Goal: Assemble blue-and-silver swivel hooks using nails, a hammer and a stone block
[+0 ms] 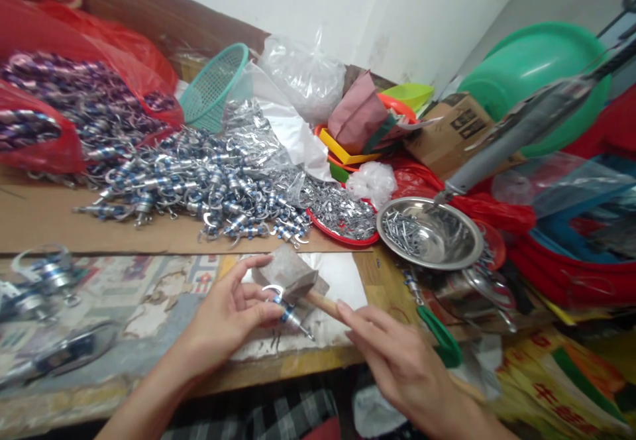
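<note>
Between the thumb and fingers of my left hand (236, 307) is a small silver and blue metal fitting (285, 314) with a curved hook at one end and a thin tip at the other. My right hand (397, 354) is wrapped round the wooden handle of a hammer (325, 304). The hammer's dark head lies against a grey metal block (283, 268), right by the fitting's hook; I cannot tell whether they touch. Under the block is a white sheet (342, 281) on the wooden table (318, 360). Part of the handle runs on below my right hand.
A heap of similar fittings (213, 175) lies on cardboard behind, with red bags (64, 148) at left. Small metal strips fill a red tray (342, 241). Pins lie in a steel bowl (442, 244), beneath a grey rod (517, 128). Several blurred fittings (44, 281) are near left.
</note>
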`<action>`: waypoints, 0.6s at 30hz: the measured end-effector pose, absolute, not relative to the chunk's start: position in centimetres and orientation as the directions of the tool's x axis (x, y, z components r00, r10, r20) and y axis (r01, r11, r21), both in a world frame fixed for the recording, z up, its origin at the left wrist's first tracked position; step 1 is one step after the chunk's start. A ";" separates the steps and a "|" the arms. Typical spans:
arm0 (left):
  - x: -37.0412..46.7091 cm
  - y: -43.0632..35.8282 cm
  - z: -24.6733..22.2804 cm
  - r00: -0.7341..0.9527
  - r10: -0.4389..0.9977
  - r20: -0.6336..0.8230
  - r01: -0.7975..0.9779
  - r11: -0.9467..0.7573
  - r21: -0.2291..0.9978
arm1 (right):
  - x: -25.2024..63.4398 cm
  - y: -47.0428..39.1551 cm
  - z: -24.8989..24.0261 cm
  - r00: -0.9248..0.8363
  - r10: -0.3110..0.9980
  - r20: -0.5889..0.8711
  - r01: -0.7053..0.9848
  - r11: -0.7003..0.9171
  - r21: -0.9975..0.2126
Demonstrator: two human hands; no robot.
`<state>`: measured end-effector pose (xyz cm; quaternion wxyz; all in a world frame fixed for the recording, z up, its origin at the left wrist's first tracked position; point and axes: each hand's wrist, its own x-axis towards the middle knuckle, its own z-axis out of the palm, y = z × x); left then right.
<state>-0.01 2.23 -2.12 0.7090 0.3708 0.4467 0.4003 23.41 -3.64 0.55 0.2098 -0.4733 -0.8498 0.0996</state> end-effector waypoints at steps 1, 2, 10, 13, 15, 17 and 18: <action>0.0 2.2 -2.0 0.278 0.898 -0.341 -0.236 0.408 0.882 | 23.4 -3.7 0.4 -0.465 0.849 0.253 0.772 0.528 -0.353; 0.0 2.3 -2.0 0.278 0.898 -0.342 -0.231 0.408 0.883 | 23.4 -3.8 0.2 -0.440 0.847 0.298 0.777 0.526 -0.347; -0.2 2.2 -2.1 0.300 0.894 -0.333 -0.204 0.402 0.893 | 23.0 -1.3 -0.6 -0.393 0.881 0.263 0.741 0.473 -0.476; -0.3 2.0 -2.1 0.259 0.917 -0.302 -0.039 0.322 0.946 | 23.4 1.5 -2.2 -0.188 0.961 0.205 0.716 0.277 -0.641; -0.4 2.0 -2.0 0.222 0.949 -0.223 0.114 0.202 0.973 | 23.6 3.4 -3.1 -0.198 0.973 0.117 0.705 0.225 -0.673; -0.5 1.9 -2.0 0.192 0.977 -0.096 0.208 0.055 0.977 | 23.8 5.5 -3.3 -0.242 0.967 0.085 0.763 0.244 -0.599; -0.5 1.9 -2.0 0.183 0.982 -0.035 0.232 -0.008 0.973 | 23.9 6.7 -3.1 -0.232 0.968 0.100 0.806 0.249 -0.537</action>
